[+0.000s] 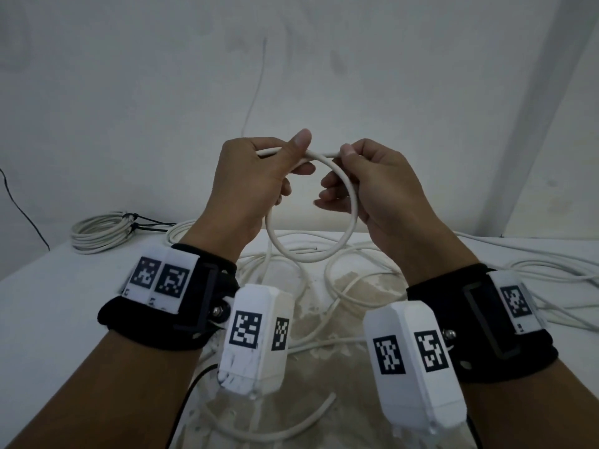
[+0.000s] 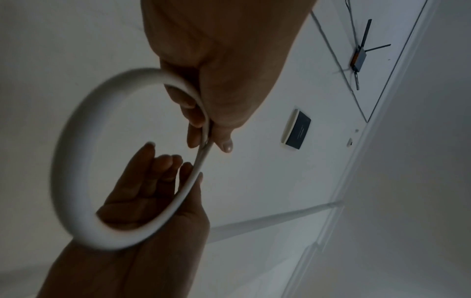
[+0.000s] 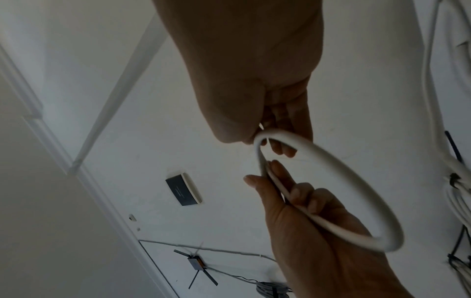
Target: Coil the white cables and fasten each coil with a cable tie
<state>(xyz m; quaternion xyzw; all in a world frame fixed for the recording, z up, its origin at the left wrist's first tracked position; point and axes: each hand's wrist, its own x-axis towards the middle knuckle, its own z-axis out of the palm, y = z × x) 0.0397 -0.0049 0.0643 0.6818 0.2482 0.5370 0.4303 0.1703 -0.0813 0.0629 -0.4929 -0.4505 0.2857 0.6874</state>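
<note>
**A:** where's the white cable at?

**B:** up in the air between both hands, one loop hanging under them. left hand pinches it under the thumb, right hand pinches it just beside, other fingers loose.

**A:** rest?

**B:** tied coil off past the left hand, loose cables on the tabletop below.

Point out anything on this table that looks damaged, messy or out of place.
The table surface is stained and flaking in the middle, under the loose white cables, which sprawl tangled across it. A short cut piece of cable lies at the near edge. The tied coil at far left looks tidy.
</note>
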